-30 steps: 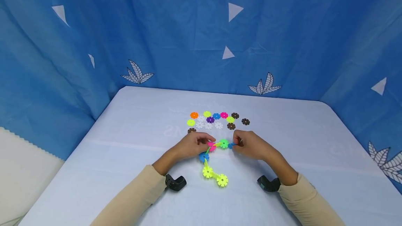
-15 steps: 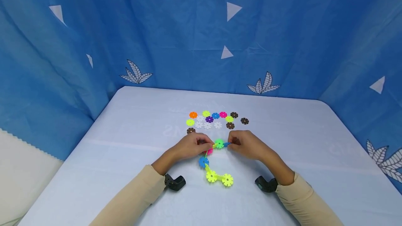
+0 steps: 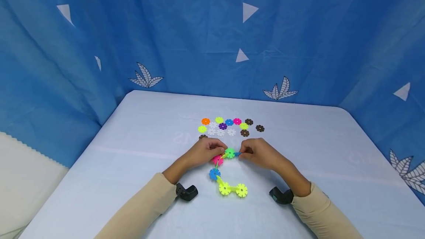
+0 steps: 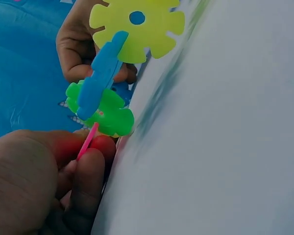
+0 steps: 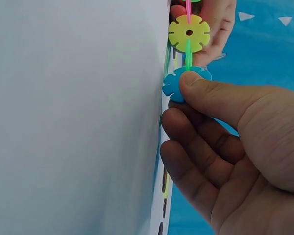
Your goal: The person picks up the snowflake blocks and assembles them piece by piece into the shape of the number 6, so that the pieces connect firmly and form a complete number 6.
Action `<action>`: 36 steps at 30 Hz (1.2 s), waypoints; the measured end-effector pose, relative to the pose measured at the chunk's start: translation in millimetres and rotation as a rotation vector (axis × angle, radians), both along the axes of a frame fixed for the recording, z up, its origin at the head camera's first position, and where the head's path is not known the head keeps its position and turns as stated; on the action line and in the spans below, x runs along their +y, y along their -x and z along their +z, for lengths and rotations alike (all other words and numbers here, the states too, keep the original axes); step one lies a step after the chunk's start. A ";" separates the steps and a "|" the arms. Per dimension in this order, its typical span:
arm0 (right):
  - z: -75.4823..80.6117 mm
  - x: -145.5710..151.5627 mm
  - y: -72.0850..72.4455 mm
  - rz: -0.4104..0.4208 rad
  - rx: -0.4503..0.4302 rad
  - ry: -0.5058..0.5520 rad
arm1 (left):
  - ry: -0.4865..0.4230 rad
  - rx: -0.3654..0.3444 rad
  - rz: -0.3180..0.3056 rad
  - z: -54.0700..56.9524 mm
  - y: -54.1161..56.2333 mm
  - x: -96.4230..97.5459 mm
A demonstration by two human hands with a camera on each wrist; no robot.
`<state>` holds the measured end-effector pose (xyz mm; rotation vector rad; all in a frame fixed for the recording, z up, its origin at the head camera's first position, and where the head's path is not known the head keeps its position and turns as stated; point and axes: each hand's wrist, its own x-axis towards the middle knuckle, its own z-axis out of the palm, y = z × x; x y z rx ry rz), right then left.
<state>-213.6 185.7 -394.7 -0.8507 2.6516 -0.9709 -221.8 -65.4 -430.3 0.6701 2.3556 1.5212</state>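
A chain of notched plastic discs, slotted edge to edge, curves between and below my two hands. My left hand [image 3: 203,152] pinches the pink disc [image 4: 88,142] between thumb and finger, as the left wrist view shows. Beside it in the chain, a green disc [image 3: 230,153] sits between the hands. My right hand [image 3: 260,153] pinches a blue disc [image 5: 172,88] at the chain's upper right end, thumb on its face. A second blue disc [image 3: 214,174] and yellow discs [image 3: 241,190] form the lower part of the chain. Fingertips partly cover both held discs.
Loose discs lie flat beyond the hands: orange [image 3: 205,121], purple [image 3: 223,126], white [image 3: 220,132], brown [image 3: 260,128] and others. The white-covered table [image 3: 152,121] meets a blue curtain [image 3: 199,28] at its far edge. Each wrist wears a black device [image 3: 187,192].
My right hand has shifted slightly left with its blue disc. The green and pink discs moved left too, and the chain's lower yellow end swung right. My left hand stays nearly in place.
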 end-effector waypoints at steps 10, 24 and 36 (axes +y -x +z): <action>-1.3 -1.1 -0.2 0.024 0.026 -0.004 | -0.022 -0.003 0.030 1.5 -0.3 3.8; -4.9 -4.3 0.0 0.063 0.087 0.012 | -0.036 -0.023 0.063 -1.2 -2.0 9.6; -4.8 -3.0 -0.4 0.043 0.060 0.000 | 0.027 0.033 0.038 -1.5 -4.3 6.5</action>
